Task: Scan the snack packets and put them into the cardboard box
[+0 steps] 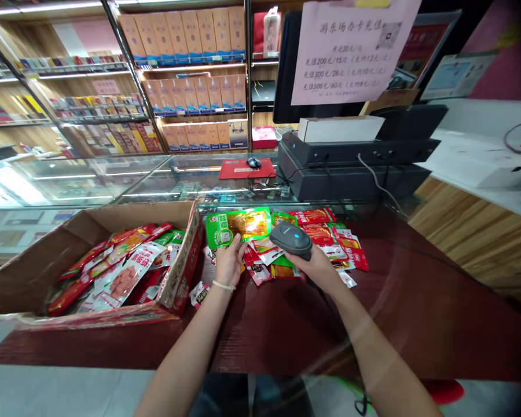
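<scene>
My left hand (pixel 228 262) grips the lower edge of a green snack packet (pixel 238 226) and holds it up over the dark red counter (pixel 295 324). My right hand (pixel 318 267) is closed around a grey barcode scanner (pixel 292 239), whose head sits just right of the green packet. Under and behind both hands lies a loose pile of red and green snack packets (pixel 325 234).
An open cardboard box (pixel 173 272) with several snack packets stands at the left. Behind the pile sits a black till unit (pixel 351 165) with a monitor and a paper notice (pixel 351 49). A glass counter (pixel 165 179) and shelves of boxed goods fill the back.
</scene>
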Available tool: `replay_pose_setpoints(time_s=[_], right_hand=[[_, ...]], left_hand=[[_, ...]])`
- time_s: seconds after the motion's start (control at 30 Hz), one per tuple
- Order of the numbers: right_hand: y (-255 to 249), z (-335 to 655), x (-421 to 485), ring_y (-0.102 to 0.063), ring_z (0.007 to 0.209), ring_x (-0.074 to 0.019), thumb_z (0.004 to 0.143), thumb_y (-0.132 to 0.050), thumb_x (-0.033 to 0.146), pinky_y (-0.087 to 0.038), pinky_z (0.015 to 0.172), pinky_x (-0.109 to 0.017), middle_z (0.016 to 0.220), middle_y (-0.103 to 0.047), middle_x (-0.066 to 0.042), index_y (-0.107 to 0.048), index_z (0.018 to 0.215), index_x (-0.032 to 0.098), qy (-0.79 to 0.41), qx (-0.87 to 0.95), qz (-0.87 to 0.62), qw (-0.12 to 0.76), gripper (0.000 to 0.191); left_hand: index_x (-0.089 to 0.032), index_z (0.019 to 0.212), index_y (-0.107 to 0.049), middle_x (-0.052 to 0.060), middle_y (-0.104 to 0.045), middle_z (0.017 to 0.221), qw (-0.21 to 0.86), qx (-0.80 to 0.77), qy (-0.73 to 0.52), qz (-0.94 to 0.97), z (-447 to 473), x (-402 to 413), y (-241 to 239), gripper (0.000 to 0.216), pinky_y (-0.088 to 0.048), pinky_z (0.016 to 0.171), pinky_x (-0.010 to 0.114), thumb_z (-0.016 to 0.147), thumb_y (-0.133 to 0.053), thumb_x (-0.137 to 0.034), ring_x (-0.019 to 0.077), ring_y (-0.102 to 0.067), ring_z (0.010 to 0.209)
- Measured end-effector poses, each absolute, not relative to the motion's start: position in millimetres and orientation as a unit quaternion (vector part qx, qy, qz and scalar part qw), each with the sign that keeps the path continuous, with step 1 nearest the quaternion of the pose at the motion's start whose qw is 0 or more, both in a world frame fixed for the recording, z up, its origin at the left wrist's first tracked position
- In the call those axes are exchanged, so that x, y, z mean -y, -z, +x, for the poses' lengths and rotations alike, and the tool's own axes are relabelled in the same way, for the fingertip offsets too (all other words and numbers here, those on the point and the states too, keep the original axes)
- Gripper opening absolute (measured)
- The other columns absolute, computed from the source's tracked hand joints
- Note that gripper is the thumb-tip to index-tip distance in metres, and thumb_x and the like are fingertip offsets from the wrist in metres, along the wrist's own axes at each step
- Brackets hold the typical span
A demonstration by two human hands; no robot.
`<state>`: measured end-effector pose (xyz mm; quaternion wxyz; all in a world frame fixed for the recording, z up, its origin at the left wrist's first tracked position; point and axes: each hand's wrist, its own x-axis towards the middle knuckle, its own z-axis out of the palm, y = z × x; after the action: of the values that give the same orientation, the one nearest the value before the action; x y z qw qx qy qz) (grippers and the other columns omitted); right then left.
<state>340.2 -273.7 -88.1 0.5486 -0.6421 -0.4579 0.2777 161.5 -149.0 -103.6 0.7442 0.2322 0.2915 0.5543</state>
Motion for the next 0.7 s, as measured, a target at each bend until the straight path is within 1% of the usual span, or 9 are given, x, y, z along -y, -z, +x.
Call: replay_pose_setpoints(time_s=[0.1,0.23,0.33,0.43,0.5,0.53,0.6,0.7], right_hand=[[89.1,340.5,273.8,-0.063,0.054,-0.0207,0.073,-0.077,0.044,-0.048,0.047,-0.028,0.057,-0.065,0.001,-0.068,0.094,0.022,-0.270,0.459,-0.642,0.551,0.032],[89.7,341.1,271.9,-0.063,0.056,-0.0209,0.073,-0.076,0.045,-0.049,0.049,-0.029,0.058,-0.064,0.000,-0.067,0.095,0.023,-0.260,0.459,-0.627,0.573,0.033],[87.3,340.6,272.7,-0.057,0.048,-0.0186,0.074,-0.076,0.047,-0.046,0.045,-0.028,0.053,-0.060,0.002,-0.067,0.093,0.023,-0.268,0.462,-0.617,0.578,0.032],[85.0,340.9,276.1,-0.049,0.039,-0.0147,0.077,-0.074,0.050,-0.041,0.040,-0.027,0.046,-0.053,0.004,-0.063,0.078,0.023,-0.287,0.454,-0.618,0.574,0.030],[84.9,341.9,277.8,-0.047,0.037,-0.0134,0.078,-0.074,0.054,-0.039,0.039,-0.026,0.044,-0.050,0.004,-0.056,0.066,0.023,-0.292,0.440,-0.624,0.576,0.038],[85.2,342.3,278.1,-0.047,0.037,-0.0131,0.078,-0.073,0.055,-0.040,0.039,-0.025,0.044,-0.050,0.003,-0.054,0.063,0.022,-0.291,0.434,-0.625,0.580,0.041],[85.8,342.4,277.9,-0.048,0.037,-0.0127,0.078,-0.073,0.058,-0.041,0.040,-0.025,0.044,-0.050,0.003,-0.054,0.062,0.021,-0.299,0.431,-0.623,0.580,0.044],[86.6,340.0,277.1,-0.047,0.038,-0.0122,0.076,-0.075,0.057,-0.040,0.039,-0.025,0.046,-0.052,0.003,-0.056,0.064,0.021,-0.303,0.436,-0.619,0.579,0.042]], left_hand=[[-0.016,0.080,-0.063,-0.003,-0.070,0.077,0.739,-0.294,-0.560,0.232,160.4,147.0,106.3,0.025,-0.057,0.088,0.030,0.068,-0.084,-0.013,0.0105,-0.070,0.075],[-0.017,0.081,-0.062,-0.003,-0.069,0.075,0.735,-0.295,-0.561,0.239,163.0,146.7,108.5,0.025,-0.057,0.088,0.030,0.069,-0.084,-0.015,0.0123,-0.071,0.079],[-0.016,0.079,-0.062,-0.002,-0.070,0.075,0.710,-0.308,-0.576,0.263,168.1,150.3,104.2,0.026,-0.057,0.084,0.029,0.068,-0.085,-0.018,0.0131,-0.070,0.078],[-0.015,0.085,-0.065,0.001,-0.072,0.082,0.659,-0.312,-0.592,0.345,167.0,157.9,83.9,0.027,-0.056,0.078,0.029,0.068,-0.085,-0.022,0.0159,-0.070,0.078],[-0.017,0.092,-0.067,0.003,-0.073,0.090,0.606,-0.294,-0.609,0.419,156.6,164.4,59.9,0.029,-0.055,0.080,0.029,0.070,-0.084,-0.024,0.0189,-0.069,0.087],[-0.018,0.095,-0.067,0.003,-0.073,0.093,0.570,-0.285,-0.624,0.452,147.7,167.6,46.2,0.030,-0.054,0.082,0.028,0.070,-0.084,-0.024,0.0201,-0.069,0.092],[-0.020,0.095,-0.068,0.003,-0.073,0.094,0.479,-0.285,-0.652,0.514,121.9,173.0,19.4,0.029,-0.053,0.086,0.029,0.071,-0.084,-0.023,0.0224,-0.067,0.100],[-0.022,0.096,-0.068,0.003,-0.072,0.092,0.272,-0.346,-0.669,0.599,67.1,175.2,-9.0,0.024,-0.051,0.090,0.030,0.074,-0.080,-0.025,0.0234,-0.067,0.101]])
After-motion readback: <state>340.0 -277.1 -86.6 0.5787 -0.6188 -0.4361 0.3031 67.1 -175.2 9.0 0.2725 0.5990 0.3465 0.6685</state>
